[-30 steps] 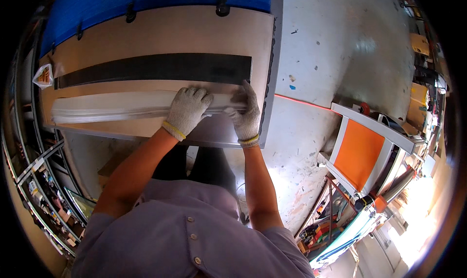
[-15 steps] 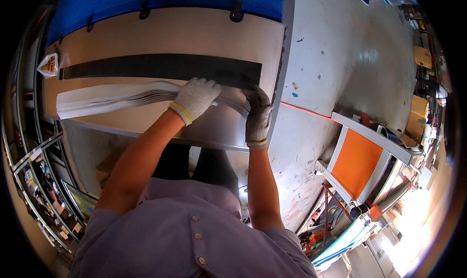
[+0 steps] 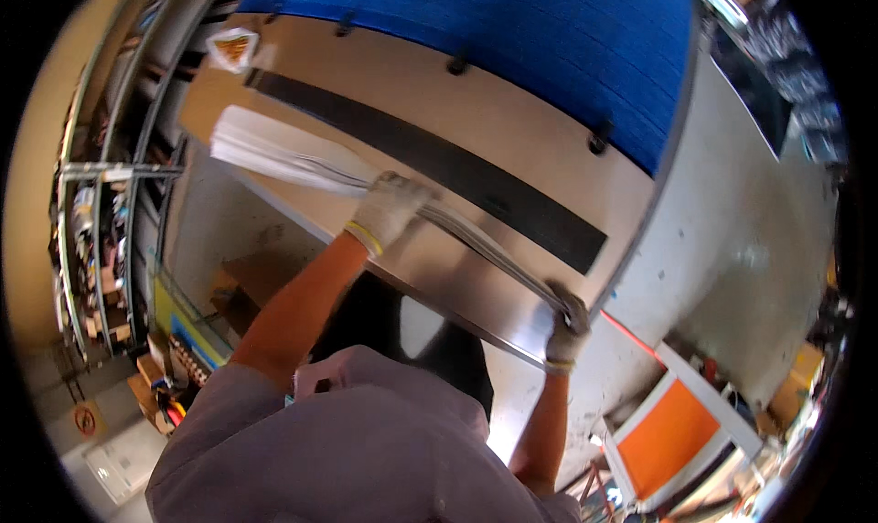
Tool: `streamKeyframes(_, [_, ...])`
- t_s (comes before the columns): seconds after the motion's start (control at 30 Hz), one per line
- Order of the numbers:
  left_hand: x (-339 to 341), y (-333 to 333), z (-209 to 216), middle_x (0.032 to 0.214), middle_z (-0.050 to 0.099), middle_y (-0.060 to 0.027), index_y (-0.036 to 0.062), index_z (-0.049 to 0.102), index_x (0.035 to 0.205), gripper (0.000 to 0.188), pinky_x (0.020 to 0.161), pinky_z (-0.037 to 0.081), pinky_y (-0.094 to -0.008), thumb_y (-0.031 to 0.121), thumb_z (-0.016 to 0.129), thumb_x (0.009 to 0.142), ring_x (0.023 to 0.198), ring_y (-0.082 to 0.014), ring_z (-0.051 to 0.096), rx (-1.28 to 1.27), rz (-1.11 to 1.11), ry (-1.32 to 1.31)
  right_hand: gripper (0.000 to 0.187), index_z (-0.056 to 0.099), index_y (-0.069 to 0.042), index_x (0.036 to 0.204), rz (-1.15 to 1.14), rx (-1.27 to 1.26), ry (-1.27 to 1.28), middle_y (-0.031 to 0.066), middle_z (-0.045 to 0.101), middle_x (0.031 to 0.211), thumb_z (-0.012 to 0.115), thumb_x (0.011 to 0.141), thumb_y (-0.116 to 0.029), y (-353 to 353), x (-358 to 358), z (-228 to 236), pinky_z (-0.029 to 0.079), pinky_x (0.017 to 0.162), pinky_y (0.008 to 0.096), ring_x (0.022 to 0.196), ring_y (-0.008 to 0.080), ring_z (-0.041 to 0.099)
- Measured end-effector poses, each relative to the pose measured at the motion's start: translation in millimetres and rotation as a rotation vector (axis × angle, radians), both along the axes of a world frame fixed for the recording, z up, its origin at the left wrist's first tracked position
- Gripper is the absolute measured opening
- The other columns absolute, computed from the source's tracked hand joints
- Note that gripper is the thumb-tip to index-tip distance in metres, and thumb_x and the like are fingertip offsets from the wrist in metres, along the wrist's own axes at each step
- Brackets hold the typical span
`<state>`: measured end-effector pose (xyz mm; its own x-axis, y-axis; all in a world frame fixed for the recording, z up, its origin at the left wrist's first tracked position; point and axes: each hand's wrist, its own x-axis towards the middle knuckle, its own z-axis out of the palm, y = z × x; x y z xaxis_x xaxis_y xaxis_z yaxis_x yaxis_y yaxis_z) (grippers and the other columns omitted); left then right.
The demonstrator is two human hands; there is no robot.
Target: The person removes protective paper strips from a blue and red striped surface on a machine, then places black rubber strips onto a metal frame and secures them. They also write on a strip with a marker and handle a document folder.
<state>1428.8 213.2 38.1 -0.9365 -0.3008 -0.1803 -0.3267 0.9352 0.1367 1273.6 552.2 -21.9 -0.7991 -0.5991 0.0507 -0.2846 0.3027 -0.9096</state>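
Note:
A long, floppy stack of thin white strips point(image 3: 274, 148) lies along the near side of the work table, fanned out at its left end. My left hand point(image 3: 395, 209), in a pale knit glove with a yellow cuff, is closed around the middle of the stack. At its right end, the gloved right hand point(image 3: 569, 325) grips the strips, its fingertips dark and smudged. Between the hands the stack narrows and runs as a grey-white band. Just behind it, a long flat black strip point(image 3: 412, 148) lies on the table.
A blue cover point(image 3: 512, 29) spans the table's far side, with black clips point(image 3: 457, 64) along its edge. A small white bag point(image 3: 232, 49) sits at the far left corner. Metal shelving point(image 3: 137, 171) stands left; an orange panel point(image 3: 668, 436) in a grey frame is at lower right.
The whole view has turned, so the table now slants down to the right. My hands are farther apart, and the strips between them are drawn out straighter.

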Motion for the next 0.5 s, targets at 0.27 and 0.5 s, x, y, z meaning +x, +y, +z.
streamKeyframes(0.27, [165,-240,-22,0.122,0.061,-0.0048,0.0173,0.061,0.117,0.037,0.110,0.032,-0.0450,0.023,0.066,0.081,0.123,-0.0266,0.051,-0.326,0.362,-0.380,0.027,0.066,0.000,0.109,-0.103,-0.082,-0.266,0.0119,0.067,0.112,0.065,0.081,0.002,33,0,-16,0.048,0.096,0.0380,0.105,0.0250,0.062])
streamKeyframes(0.5, [237,-316,-50,0.124,0.059,-0.0063,0.0166,0.064,0.113,0.037,0.111,0.029,-0.0473,0.022,0.069,0.076,0.127,-0.0273,0.046,-0.242,0.432,-0.227,0.035,0.064,0.000,0.116,-0.208,0.025,-0.316,0.0100,0.065,0.115,0.060,0.082,0.002,36,3,2,0.040,0.102,0.0369,0.109,0.0212,0.057])
